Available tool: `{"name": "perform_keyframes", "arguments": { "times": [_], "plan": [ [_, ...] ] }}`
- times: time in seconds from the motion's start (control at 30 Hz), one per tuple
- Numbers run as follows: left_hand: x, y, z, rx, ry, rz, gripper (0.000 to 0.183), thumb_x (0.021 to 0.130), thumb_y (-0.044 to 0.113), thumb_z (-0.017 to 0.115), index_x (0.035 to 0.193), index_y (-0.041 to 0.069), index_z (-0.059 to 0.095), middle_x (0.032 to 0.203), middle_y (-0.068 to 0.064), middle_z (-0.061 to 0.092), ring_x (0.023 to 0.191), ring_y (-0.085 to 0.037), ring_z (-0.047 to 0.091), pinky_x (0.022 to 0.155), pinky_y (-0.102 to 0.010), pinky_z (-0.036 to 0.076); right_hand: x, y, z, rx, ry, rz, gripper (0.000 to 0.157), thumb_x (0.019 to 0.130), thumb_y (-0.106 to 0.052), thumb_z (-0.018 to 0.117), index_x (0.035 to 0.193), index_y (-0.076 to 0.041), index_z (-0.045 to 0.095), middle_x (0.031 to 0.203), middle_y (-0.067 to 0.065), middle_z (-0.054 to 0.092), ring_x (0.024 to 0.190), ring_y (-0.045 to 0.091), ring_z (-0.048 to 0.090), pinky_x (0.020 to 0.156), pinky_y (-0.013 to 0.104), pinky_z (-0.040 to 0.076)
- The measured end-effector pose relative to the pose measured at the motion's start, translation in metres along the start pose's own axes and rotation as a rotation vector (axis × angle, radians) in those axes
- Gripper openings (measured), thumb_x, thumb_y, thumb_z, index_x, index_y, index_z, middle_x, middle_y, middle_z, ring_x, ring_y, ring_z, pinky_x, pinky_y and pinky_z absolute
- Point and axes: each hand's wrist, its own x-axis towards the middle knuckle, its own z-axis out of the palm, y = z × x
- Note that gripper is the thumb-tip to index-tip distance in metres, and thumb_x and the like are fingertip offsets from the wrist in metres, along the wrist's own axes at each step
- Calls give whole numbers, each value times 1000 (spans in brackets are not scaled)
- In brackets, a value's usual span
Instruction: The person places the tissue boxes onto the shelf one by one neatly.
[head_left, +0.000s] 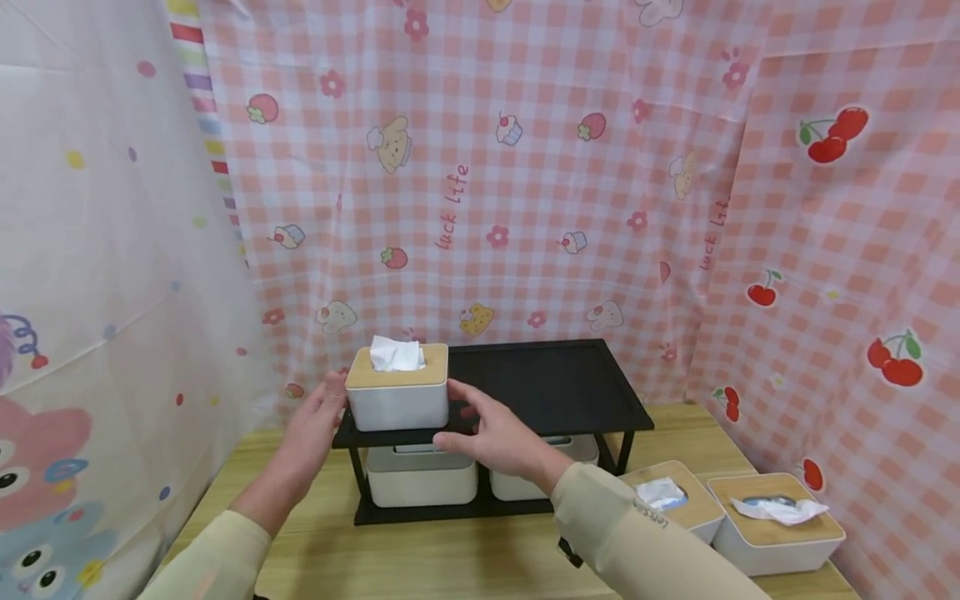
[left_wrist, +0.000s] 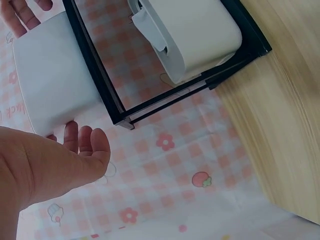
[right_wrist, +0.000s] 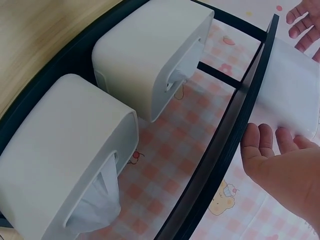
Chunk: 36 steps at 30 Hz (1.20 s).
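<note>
A white tissue box (head_left: pixel 399 407) with a wood-coloured lid and a tissue sticking out stands at the left end of the black two-tier rack's top shelf (head_left: pixel 555 385). My left hand (head_left: pixel 306 427) is at the box's left side, its fingers extended along it. On the other side my right hand (head_left: pixel 501 433) has its fingertips at the box's right side, the thumb spread apart in front. Neither hand wraps round the box. Both wrist views show the box's white side (left_wrist: pixel 57 70) between the two hands.
Two white tissue boxes with grey lids, one on the left (head_left: pixel 422 485) and one on the right (head_left: pixel 517 487), sit on the lower shelf. Right of the rack, two wood-lidded tissue boxes, a nearer-rack one (head_left: pixel 686 510) and an outer one (head_left: pixel 783 552), stand on the wooden table (head_left: pixel 420 558). Patterned cloths (head_left: pixel 525 183) hang around.
</note>
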Motion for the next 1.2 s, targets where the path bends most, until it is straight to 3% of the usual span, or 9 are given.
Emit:
{"name": "perform_keyframes", "arguments": {
  "times": [0.3,0.4,0.53,0.67,0.93,1.2],
  "plan": [
    [1,-2,0,-10,-4,26,90,91,79,18,160,22,12,168,-4,12,153,-36,19,122,-57,17,0,2,0,-1,-14,-8,81,87,-54,69,154,-38,27,156,-13,37,139,22,41,112,49,39],
    [0,-1,1,-14,1,35,88,93,76,23,159,17,18,168,-5,12,153,-35,17,122,-57,16,0,2,-1,-6,-17,-8,81,87,-54,69,154,-38,27,157,-13,36,139,21,41,111,49,39],
    [-2,-1,2,0,14,32,81,96,71,32,156,16,26,163,-16,25,149,-38,26,119,-60,24,0,2,0,-29,-15,-6,82,87,-57,68,155,-37,26,157,-13,36,139,21,41,111,49,40],
    [-2,-3,4,20,20,35,83,96,67,42,158,17,21,153,-19,37,139,-36,37,114,-57,34,-1,2,0,-43,-10,-5,84,86,-60,68,155,-38,26,157,-13,36,139,21,41,111,50,40],
    [-2,-5,4,48,5,2,89,91,66,54,160,25,15,151,-16,35,127,-31,41,99,-45,45,-1,0,1,-47,-13,-2,85,85,-61,67,155,-37,25,158,-13,35,140,21,41,110,51,41],
    [-2,-5,4,51,11,-5,91,90,66,56,160,24,15,151,-16,35,126,-31,41,97,-44,46,-2,-3,2,-60,-20,-6,84,87,-58,68,156,-37,24,159,-13,34,141,23,40,110,53,41]
  ]
}}
